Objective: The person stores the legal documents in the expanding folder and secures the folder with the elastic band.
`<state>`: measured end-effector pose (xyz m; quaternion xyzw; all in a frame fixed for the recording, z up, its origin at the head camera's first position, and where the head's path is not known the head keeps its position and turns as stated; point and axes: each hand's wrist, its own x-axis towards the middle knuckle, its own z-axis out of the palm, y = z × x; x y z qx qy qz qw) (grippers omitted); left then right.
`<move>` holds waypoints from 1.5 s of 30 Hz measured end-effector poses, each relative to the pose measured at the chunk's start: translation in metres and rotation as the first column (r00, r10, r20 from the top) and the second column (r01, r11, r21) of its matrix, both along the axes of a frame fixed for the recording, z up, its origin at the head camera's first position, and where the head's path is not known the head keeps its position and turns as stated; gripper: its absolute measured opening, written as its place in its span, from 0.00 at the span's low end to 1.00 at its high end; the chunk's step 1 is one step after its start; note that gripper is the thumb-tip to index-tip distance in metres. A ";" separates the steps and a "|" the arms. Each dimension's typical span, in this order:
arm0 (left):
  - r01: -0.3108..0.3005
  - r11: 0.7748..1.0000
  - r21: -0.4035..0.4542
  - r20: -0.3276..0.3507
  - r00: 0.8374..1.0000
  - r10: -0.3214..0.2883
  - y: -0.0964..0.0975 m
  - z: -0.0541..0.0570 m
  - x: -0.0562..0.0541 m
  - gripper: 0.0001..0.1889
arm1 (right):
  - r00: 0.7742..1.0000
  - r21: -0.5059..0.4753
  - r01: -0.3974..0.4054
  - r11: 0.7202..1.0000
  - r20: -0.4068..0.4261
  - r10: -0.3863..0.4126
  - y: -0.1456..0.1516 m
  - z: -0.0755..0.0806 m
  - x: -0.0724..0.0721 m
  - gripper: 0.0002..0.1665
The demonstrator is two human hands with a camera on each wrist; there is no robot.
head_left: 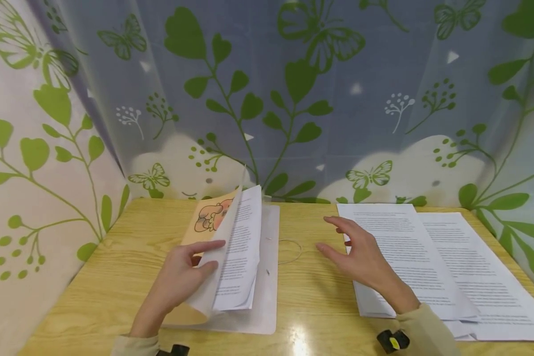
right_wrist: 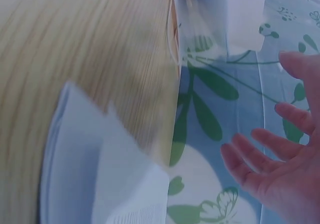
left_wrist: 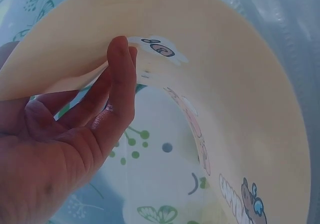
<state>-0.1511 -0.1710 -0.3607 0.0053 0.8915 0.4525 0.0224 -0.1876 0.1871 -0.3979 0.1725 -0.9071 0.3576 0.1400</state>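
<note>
A folder lies on the table with its cream-yellow front cover (head_left: 191, 240) lifted and bent to the left. Cartoon animals are printed on that cover. My left hand (head_left: 175, 279) holds the cover, with thumb and index finger showing on its pale inner side. The left wrist view shows the curved yellow cover (left_wrist: 235, 59) with fingers (left_wrist: 120, 89) against it. Inside are printed sheets (head_left: 240, 262), resting over the pale back cover (head_left: 270, 301). My right hand (head_left: 362, 254) hovers with fingers spread, holding nothing, by the left edge of a printed paper stack (head_left: 389, 237).
A second printed stack (head_left: 471, 262) lies partly under the first, at the table's right. A thin cord loop (head_left: 300, 250) sticks out from the folder's right edge onto the wooden table (head_left: 311, 296). A patterned curtain (head_left: 360, 118) encloses the back and sides.
</note>
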 end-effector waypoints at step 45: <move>-0.018 0.993 0.119 0.047 0.999 0.013 -0.003 0.001 0.001 0.22 | 0.974 0.353 0.204 0.913 0.026 -0.227 0.111 -0.014 0.020 0.41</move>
